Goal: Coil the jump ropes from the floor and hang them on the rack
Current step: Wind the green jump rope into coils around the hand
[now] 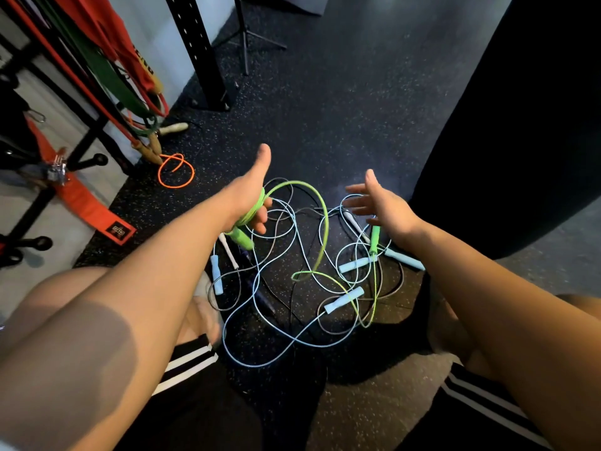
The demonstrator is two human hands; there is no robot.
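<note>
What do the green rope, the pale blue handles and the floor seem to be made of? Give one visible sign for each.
The green rope: probably woven cord, matt, loops softly. The blue handles: likely foam or soft plastic, matt, no glare. The floor: seemingly rubber matting, dark with pale speckles.

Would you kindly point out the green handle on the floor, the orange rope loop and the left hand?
green handle on the floor (375,237): head view, middle of its grip.
orange rope loop (193,173): head view, its right edge.
left hand (248,195): head view, middle of the hand, which grips the green jump rope (326,222).
</note>
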